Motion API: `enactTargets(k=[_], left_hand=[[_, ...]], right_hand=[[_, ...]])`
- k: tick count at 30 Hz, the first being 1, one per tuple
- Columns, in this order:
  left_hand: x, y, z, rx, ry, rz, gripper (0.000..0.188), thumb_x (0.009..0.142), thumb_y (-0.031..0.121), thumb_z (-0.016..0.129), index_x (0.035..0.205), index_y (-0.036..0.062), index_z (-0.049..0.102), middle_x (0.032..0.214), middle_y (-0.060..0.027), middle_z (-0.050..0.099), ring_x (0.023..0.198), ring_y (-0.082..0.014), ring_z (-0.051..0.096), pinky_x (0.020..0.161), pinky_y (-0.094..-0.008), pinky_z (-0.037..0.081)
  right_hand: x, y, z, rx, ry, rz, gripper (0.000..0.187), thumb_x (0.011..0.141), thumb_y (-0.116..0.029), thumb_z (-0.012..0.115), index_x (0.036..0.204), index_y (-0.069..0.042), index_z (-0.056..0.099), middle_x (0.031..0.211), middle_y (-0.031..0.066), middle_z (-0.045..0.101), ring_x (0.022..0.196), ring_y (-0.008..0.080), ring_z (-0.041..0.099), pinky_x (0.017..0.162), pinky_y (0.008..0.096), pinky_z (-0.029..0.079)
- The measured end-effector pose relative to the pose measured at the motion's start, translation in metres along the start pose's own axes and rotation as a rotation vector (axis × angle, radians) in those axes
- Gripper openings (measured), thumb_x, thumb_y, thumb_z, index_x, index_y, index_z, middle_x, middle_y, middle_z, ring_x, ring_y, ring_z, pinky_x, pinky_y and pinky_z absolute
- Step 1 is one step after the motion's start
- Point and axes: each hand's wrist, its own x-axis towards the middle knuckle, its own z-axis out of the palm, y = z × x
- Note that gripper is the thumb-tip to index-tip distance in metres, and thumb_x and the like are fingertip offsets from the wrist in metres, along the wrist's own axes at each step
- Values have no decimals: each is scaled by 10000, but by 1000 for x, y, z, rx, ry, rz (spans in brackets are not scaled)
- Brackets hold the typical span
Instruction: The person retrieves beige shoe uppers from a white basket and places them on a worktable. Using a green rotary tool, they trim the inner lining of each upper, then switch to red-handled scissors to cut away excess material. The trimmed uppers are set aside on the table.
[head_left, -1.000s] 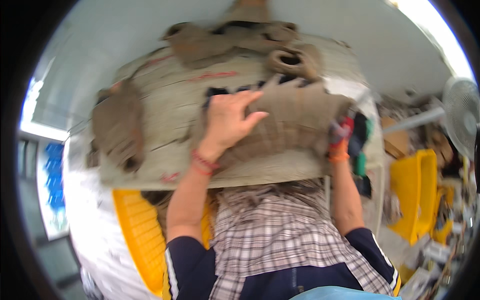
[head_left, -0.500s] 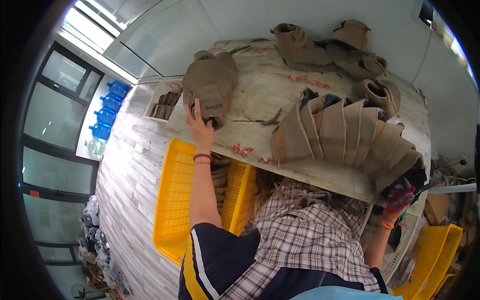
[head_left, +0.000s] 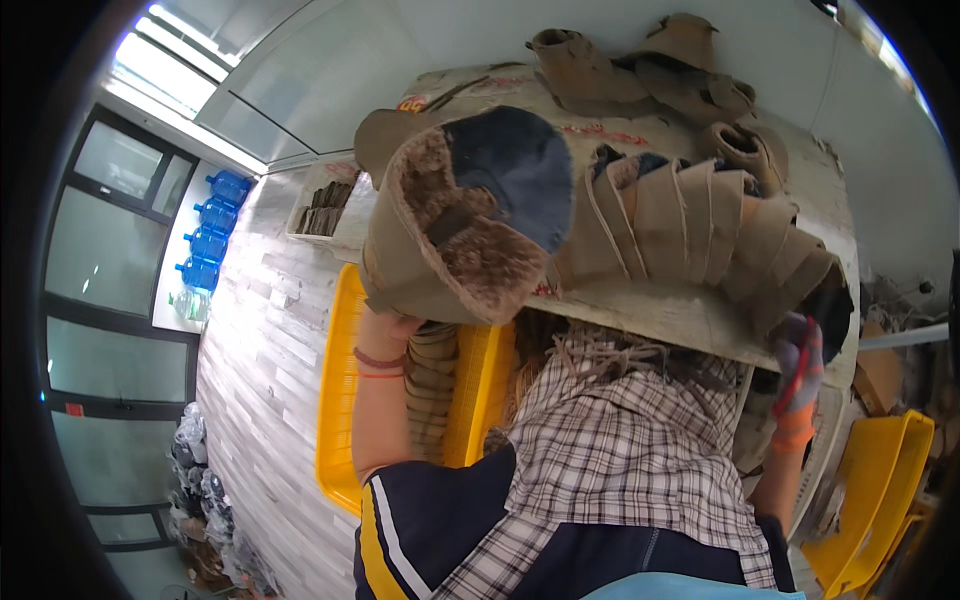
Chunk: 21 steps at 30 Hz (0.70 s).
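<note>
My left hand grips a brown winter cap by its lower edge and holds it up, tilted. The cap's inside faces me, with brown fleece and a dark blue lining. Most of the left fingers are behind the cap. To the right, a row of similar brown caps lies nested on the worn table. My right hand, in a grey glove with an orange cuff, is closed at the row's near right end. A thin red piece shows along the glove; what it holds is unclear.
Several loose brown caps lie at the table's far side. A yellow basket of stacked brown pieces stands below left, and yellow crates stand at lower right. A white box and blue water bottles are at left.
My left hand has lifted the cap off the table and turned its lined inside into view. The gloved right hand has moved slightly up beside the row's end.
</note>
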Motion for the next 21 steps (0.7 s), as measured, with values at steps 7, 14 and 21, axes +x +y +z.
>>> enactTargets(k=[7,14,21], left_hand=[[-16,-24,81,-1139,-198,-329,393,835,83,622,1205,17,506,1020,-114,630,936,-199,628,841,-348,522],[9,25,136,-1152,-260,-649,462,785,37,654,1214,-29,498,1103,-143,608,918,-187,623,793,-310,524],[8,22,158,-921,-334,-643,563,753,23,657,1270,-45,442,1195,-119,546,980,-141,564,819,-263,478]], right_hand=[[38,-110,38,-619,-424,-482,329,688,-151,704,981,-73,576,852,112,598,781,278,586,714,345,481],[55,-97,93,-733,-686,-504,224,688,-256,703,843,-102,654,772,63,627,745,234,621,681,333,494],[63,-77,132,-944,-1059,-478,275,672,-258,719,866,-71,661,786,63,637,733,205,635,634,308,501]])
